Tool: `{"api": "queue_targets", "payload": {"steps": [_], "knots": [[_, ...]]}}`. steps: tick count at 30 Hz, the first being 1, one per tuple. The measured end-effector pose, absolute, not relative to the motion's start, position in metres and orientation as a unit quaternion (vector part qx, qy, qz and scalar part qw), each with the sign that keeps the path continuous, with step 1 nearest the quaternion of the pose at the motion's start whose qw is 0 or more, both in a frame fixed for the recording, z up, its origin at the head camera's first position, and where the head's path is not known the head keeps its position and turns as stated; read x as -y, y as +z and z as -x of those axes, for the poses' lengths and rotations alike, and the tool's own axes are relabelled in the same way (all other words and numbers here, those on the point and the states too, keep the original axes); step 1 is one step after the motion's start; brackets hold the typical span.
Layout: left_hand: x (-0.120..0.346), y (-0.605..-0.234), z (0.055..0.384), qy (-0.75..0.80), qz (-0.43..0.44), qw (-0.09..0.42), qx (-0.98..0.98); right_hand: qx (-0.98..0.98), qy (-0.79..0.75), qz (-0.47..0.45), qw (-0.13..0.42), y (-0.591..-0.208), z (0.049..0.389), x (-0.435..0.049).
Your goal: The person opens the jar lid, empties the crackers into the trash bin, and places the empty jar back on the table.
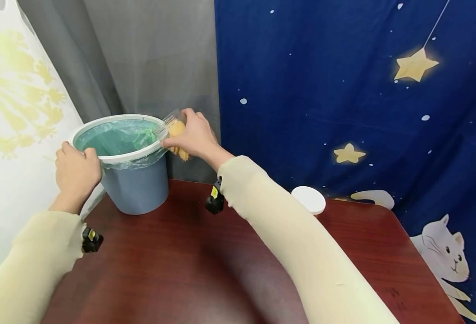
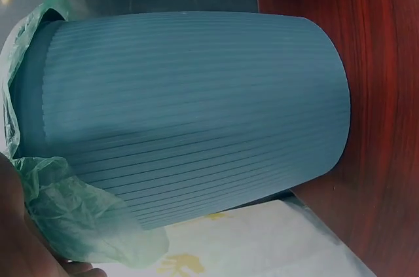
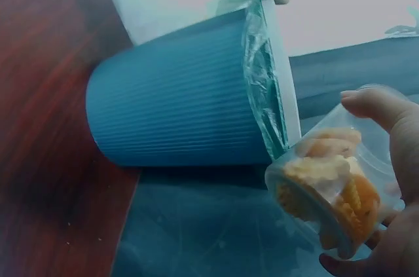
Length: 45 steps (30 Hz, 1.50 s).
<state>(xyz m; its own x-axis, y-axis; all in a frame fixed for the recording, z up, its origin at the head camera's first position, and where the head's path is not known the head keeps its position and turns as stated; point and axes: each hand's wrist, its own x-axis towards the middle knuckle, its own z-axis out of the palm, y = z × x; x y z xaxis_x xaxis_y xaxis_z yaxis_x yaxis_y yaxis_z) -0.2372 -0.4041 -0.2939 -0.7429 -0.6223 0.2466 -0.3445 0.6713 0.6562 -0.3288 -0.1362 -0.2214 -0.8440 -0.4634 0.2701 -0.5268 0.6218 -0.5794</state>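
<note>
A blue-grey ribbed trash bin (image 1: 134, 189) stands at the back left of the table, lined with a thin green plastic bag (image 1: 114, 135) under a white rim ring. My left hand (image 1: 78, 171) grips the rim's near left side. In my right hand (image 1: 195, 135) is a clear plastic container (image 3: 304, 215), held by thumb and fingers at the bin's right rim. It lies tilted, and one end overlaps the rim in the head view. Golden-brown crinkled biscuits (image 3: 353, 202) show through its wall.
A round white lid-like disc (image 1: 308, 200) is at the table's back edge, partly behind my right sleeve. The dark red wooden table (image 1: 173, 270) spreads in front. Grey and blue curtains (image 1: 303, 90) hang close behind, with a white patterned cloth (image 1: 15, 135) at left.
</note>
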Motion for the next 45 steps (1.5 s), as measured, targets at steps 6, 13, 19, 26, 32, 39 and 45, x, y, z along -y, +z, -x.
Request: {"api": "queue_targets", "payload": {"steps": [6, 13, 19, 26, 32, 39, 45], "knots": [[0.396, -0.293, 0.23, -0.279, -0.284, 0.236, 0.886, 0.929, 0.266, -0.252, 0.056, -0.216, 0.33, 0.148], [0.393, -0.288, 0.217, -0.266, -0.302, 0.223, 0.888, 0.933, 0.249, -0.253, 0.054, -0.219, 0.327, 0.161], [0.387, -0.283, 0.21, -0.241, -0.309, 0.211, 0.895, 0.938, 0.2, -0.275, 0.063, -0.211, 0.328, 0.168], [0.37, -0.279, 0.214, -0.223, -0.283, 0.2, 0.911, 0.944, 0.102, -0.301, 0.091, -0.203, 0.335, 0.165], [0.366, -0.274, 0.216, -0.206, -0.253, 0.183, 0.927, 0.944, 0.077, -0.308, 0.094, -0.201, 0.334, 0.164], [0.362, -0.265, 0.217, -0.17, -0.24, 0.157, 0.943, 0.946, 0.038, -0.307, 0.093, -0.191, 0.336, 0.163], [0.362, -0.264, 0.219, -0.168, -0.261, 0.161, 0.937, 0.947, 0.013, -0.308, 0.094, -0.188, 0.339, 0.163]]}}
